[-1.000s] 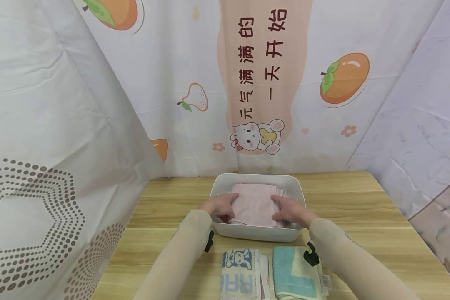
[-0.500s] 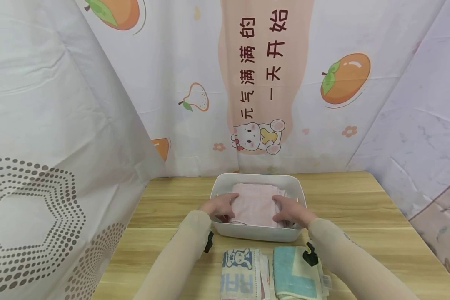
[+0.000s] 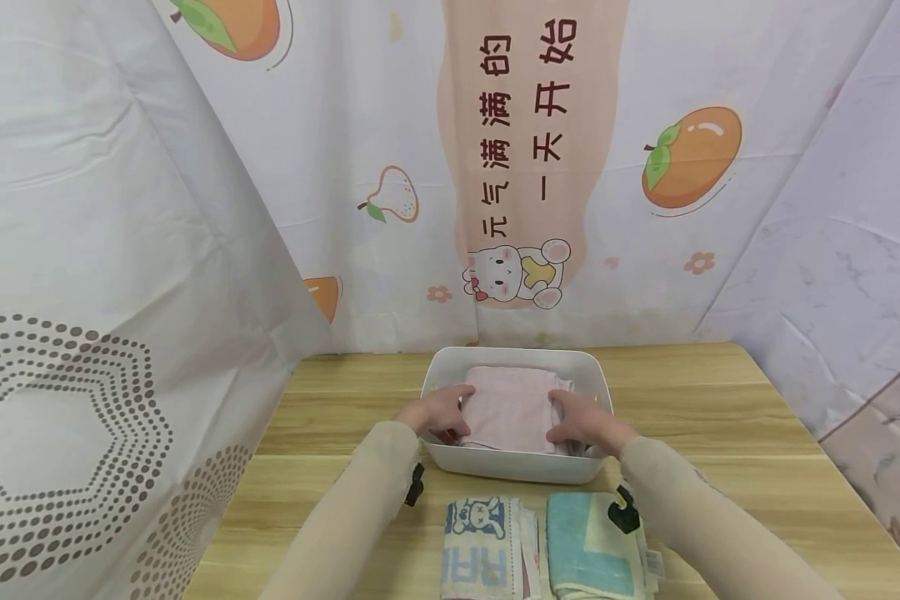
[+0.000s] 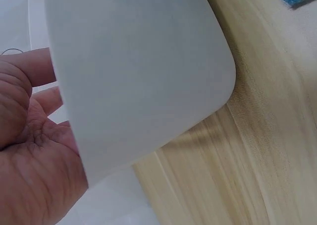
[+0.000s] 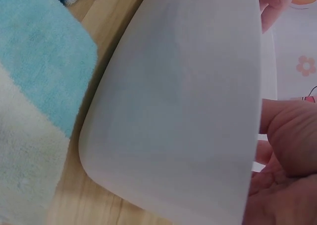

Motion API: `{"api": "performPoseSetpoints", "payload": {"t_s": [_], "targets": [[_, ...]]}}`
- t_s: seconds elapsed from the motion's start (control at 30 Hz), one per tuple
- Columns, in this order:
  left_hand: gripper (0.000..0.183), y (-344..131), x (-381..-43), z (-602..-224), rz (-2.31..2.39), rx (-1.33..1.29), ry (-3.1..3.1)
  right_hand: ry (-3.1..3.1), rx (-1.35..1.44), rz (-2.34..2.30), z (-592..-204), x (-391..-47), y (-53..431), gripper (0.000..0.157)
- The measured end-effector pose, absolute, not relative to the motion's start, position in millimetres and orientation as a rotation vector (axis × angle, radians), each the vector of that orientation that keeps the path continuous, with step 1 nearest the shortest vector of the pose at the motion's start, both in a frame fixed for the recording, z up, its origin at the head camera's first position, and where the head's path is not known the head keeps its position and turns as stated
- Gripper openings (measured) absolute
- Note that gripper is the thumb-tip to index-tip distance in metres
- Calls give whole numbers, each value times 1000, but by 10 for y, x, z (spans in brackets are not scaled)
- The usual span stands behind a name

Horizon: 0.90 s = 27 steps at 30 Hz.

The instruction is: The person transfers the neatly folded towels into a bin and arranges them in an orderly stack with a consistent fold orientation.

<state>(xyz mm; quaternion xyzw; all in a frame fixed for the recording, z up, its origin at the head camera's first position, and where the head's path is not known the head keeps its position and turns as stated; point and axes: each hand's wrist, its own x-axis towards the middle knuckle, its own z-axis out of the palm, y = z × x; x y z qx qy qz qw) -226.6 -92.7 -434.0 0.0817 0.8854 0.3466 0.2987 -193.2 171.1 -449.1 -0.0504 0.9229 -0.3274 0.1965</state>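
Note:
A folded pink towel (image 3: 508,408) lies in a white plastic bin (image 3: 513,468) in the head view, with more folded cloth layers showing at its right side. My left hand (image 3: 444,410) reaches over the bin's left rim, thumb and fingers spread at the towel's left edge. On the opposite side my right hand (image 3: 583,419) touches the towel's right edge with its fingertips. In both wrist views the bin's wall hides the fingertips; the left wrist view shows part of my left palm (image 4: 39,150). Something red shows under my left hand inside the bin.
In front of the bin, two folded towels lie on the wooden table (image 3: 330,392): a blue-and-white patterned towel (image 3: 476,550) and a teal-and-cream towel (image 3: 592,546) with a white tag. A printed curtain (image 3: 390,250) hangs behind the table.
My left hand has shifted very slightly left at the towel's edge. The right hand, towel and bin stay practically where they were.

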Motion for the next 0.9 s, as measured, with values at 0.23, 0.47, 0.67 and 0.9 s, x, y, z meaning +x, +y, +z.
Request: {"api": "performPoseSetpoints", "payload": {"t_s": [0.23,0.47,0.67,0.9], "targets": [[81,-968,-2268,-4276,1025,209,2304,2565,-142,-955,-4395,-1882,1761,75],[70,-1130,-2308,-4197,1105,234,2312,2454,-111,-1114,-4271,-1819,1838,71],[61,-1268,-2319,-4131,1203,213,2345,2434,-102,-1146,-4202,-1797,1921,66],[54,-1381,-2315,-4090,1259,175,2398,2414,-127,-1181,-4150,-1764,2024,63]]}}
